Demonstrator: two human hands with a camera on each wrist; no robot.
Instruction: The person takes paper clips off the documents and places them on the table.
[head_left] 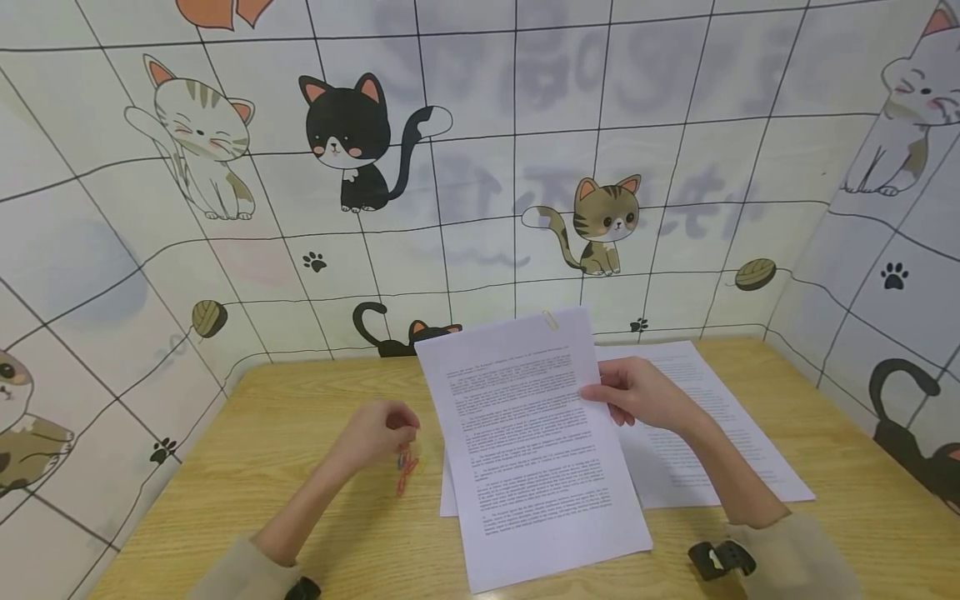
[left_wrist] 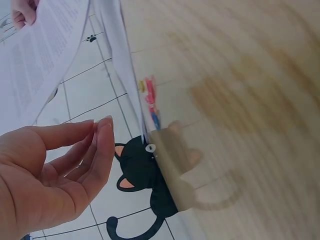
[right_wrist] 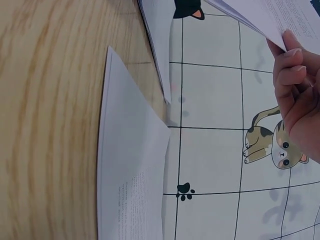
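Note:
My right hand [head_left: 647, 393] grips the right edge of several printed sheets [head_left: 536, 467], thumb in front and fingers behind. They stand tilted up above the table, a pale yellow paper clip [head_left: 551, 321] at their top edge. My left hand [head_left: 378, 433] hovers just above a small pile of coloured paper clips [head_left: 405, 475], red, blue and yellow. In the left wrist view, the left thumb and forefinger [left_wrist: 104, 131] meet at the tips; I see nothing between them, though something tiny could be hidden. The same clips [left_wrist: 151, 100] lie on the table beyond the hand.
More printed sheets [head_left: 690, 442] lie on the wooden table [head_left: 300, 417] at the right, behind my right hand. Another sheet [head_left: 448, 487] peeks out under the raised ones. A cat-patterned wall covering [head_left: 480, 183] rises at the table's back and sides.

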